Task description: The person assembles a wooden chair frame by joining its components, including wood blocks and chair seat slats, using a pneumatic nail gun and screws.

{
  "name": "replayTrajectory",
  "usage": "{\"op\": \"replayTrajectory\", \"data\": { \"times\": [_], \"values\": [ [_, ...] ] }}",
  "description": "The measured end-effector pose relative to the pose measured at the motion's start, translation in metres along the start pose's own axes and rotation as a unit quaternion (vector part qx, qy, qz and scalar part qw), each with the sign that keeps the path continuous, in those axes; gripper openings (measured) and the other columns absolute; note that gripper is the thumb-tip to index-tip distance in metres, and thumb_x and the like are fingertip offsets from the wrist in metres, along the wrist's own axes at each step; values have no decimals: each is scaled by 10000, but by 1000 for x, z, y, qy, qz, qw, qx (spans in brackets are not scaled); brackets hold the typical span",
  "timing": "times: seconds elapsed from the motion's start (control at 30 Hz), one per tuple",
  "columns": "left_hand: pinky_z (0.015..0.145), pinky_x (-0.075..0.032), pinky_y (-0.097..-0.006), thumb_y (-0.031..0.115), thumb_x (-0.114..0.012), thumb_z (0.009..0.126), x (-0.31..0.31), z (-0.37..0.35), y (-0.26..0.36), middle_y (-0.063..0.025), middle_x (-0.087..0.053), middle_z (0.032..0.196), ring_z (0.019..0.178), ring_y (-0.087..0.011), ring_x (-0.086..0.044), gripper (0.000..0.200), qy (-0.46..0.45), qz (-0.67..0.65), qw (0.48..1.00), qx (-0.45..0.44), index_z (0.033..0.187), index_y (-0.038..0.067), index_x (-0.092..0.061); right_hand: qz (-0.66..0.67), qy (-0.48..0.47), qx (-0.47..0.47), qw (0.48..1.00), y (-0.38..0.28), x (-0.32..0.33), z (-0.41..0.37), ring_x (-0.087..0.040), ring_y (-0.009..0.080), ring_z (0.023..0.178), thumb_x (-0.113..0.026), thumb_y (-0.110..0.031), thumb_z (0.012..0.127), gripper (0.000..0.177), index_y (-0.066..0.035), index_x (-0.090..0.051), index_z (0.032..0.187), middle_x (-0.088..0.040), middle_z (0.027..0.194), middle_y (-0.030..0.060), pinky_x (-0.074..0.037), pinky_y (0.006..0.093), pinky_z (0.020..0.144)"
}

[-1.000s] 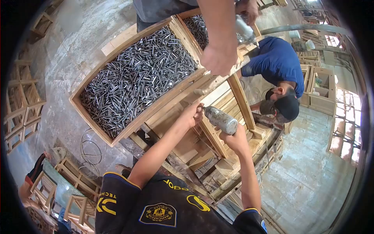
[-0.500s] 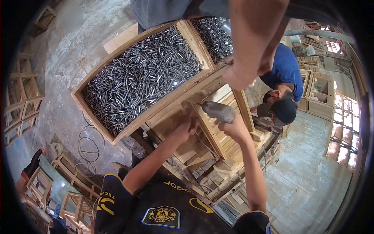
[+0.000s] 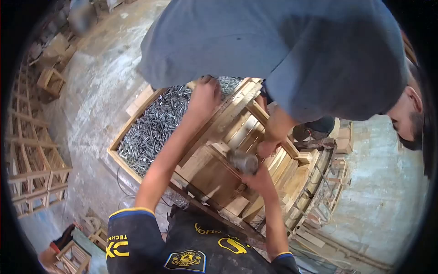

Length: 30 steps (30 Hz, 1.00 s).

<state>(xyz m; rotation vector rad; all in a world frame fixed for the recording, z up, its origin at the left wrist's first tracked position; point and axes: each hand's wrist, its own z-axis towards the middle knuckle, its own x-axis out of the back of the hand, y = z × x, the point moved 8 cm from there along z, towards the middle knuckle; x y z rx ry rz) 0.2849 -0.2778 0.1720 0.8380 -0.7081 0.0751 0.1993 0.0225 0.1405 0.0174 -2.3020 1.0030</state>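
Note:
My left hand (image 3: 205, 95) is over the nails (image 3: 157, 121) at the inner edge of a long wooden box (image 3: 112, 154); its fingers are curled, and I cannot make out what is in them. In my right hand (image 3: 259, 179) is a hammer with a thick, rounded grey head (image 3: 244, 162), slightly blurred. The hammer head is over the wooden pieces on the workbench, beside a flat wooden panel (image 3: 205, 169). Close to it is the hand (image 3: 268, 148) of a co-worker in a grey shirt, among wooden slats and frame parts (image 3: 285, 171).
The co-worker's grey back (image 3: 269, 45) leans across the far side, covering part of the nail box. Another person with a dark cap (image 3: 319, 127) is partly hidden behind. Stacked wooden frames (image 3: 32, 160) stand at left. A cable lies on the floor near the box.
My left hand has moved from the wooden frame up to the nail box. My right hand with the hammer has lowered slightly leftward. The grey-shirted co-worker has leaned in, hand down among the wood.

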Motion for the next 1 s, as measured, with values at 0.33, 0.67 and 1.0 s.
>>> {"op": "replayTrajectory", "data": {
  "times": [0.33,0.67,1.0],
  "values": [
    [976,-342,-427,347,-652,876,-147,32,-62,-204,-398,1287,1160,-313,-401,664,-462,287,836,-75,1344,-8,-345,-34,82,-33,996,77,-20,-116,-655,388,895,-728,-124,653,437,-35,-658,1075,-676,906,220,-509,413,785],
    [576,-399,-403,248,-558,959,-222,-226,27,-129,-544,774,620,-218,-486,223,27,329,322,-887,1037,45,-611,135,224,-87,961,151,-3,-190,-701,276,892,-689,-35,651,432,-10,-657,1081,-718,937,156,-516,349,784],
    [837,-452,-420,129,-456,998,-235,-268,54,-43,-377,669,614,-152,-396,352,417,379,336,-754,1349,129,-485,390,476,-185,766,282,100,-259,-539,113,501,-659,13,698,280,0,-608,973,-630,730,46,-394,265,405]
  ]
}}
